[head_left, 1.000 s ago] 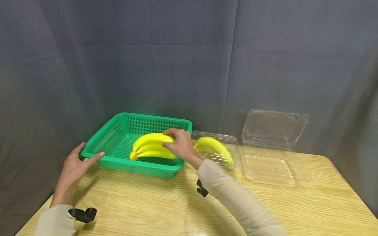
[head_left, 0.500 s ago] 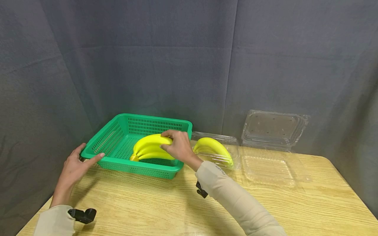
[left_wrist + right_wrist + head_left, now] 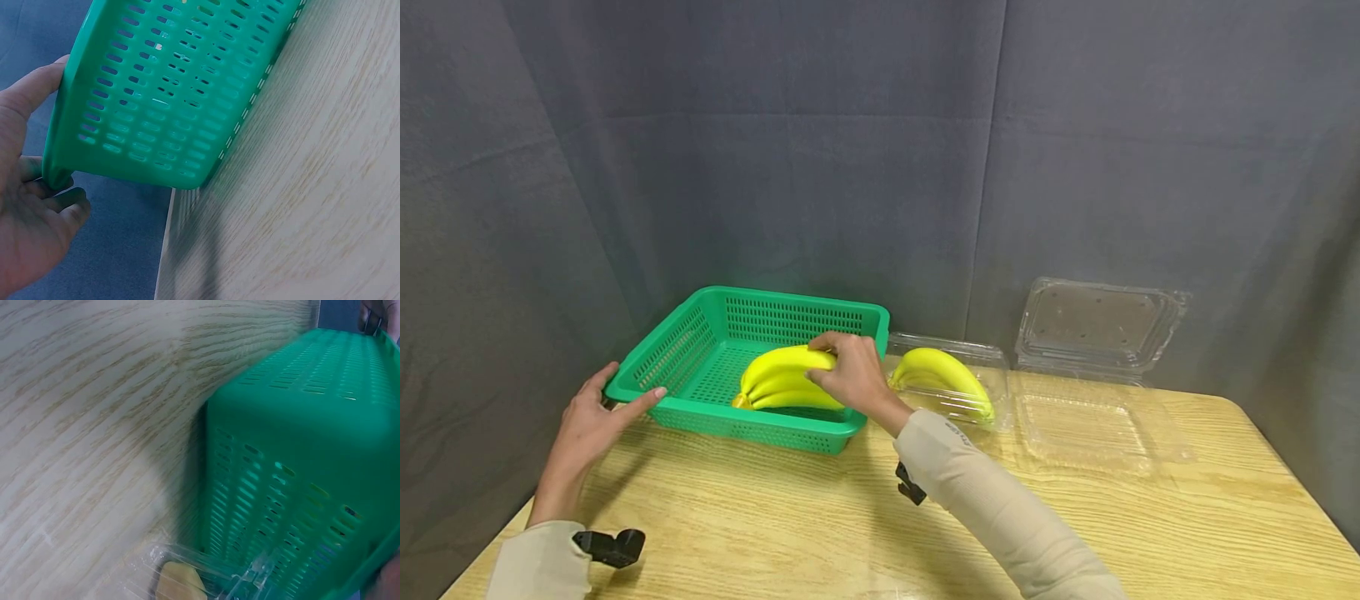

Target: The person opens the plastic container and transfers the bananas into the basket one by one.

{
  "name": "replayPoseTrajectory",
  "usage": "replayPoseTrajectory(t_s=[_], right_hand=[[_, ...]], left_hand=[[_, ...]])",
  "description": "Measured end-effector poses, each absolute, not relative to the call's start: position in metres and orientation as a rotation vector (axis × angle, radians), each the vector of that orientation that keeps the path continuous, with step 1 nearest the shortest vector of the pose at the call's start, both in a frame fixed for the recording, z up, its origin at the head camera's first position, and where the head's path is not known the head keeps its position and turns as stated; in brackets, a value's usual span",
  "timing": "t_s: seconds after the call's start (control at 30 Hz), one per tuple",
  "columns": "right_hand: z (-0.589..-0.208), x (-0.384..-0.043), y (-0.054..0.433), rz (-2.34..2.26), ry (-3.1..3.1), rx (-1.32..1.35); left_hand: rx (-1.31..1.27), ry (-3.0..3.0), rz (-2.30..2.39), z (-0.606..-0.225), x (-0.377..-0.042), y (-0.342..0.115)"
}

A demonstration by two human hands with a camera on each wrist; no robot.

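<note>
A bunch of yellow bananas (image 3: 786, 377) is inside the green plastic basket (image 3: 688, 406), its stem end towards the left. My right hand (image 3: 853, 371) grips the bunch by its right end, thumb on the near side. At the basket's near left corner my left hand (image 3: 587, 421) holds the rim. In the left wrist view the thumb of my left hand (image 3: 25, 206) lies along the rim and the fingers curl around the corner. The right wrist view shows mostly the basket's outer wall (image 3: 281, 487); the bananas in my right hand are hidden there.
Just right of the basket, another banana bunch (image 3: 943, 377) lies in a clear plastic clamshell box (image 3: 1000, 375). Farther right stands a second clear clamshell (image 3: 1101, 325) with its lid raised. All rest on a wooden table (image 3: 775, 517), with a grey curtain (image 3: 880, 167) behind.
My right hand has moved slightly left and lowered the bananas a little deeper into the basket. My left hand stays at the corner.
</note>
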State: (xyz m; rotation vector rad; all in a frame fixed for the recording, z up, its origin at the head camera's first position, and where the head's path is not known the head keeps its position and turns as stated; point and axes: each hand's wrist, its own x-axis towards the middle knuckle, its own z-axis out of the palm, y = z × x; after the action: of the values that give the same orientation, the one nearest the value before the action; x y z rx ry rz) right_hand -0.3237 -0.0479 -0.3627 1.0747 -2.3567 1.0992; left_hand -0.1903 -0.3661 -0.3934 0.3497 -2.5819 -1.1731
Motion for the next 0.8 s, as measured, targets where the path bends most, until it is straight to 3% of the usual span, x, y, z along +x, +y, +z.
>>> replayPoseTrajectory(t_s=[0.8], right_hand=[[-0.364,-0.3268,-0.0488,1.073,-2.51,0.994]], left_hand=[[0.344,-2.569,-1.193,-0.3916,-0.1891,-0.3651]])
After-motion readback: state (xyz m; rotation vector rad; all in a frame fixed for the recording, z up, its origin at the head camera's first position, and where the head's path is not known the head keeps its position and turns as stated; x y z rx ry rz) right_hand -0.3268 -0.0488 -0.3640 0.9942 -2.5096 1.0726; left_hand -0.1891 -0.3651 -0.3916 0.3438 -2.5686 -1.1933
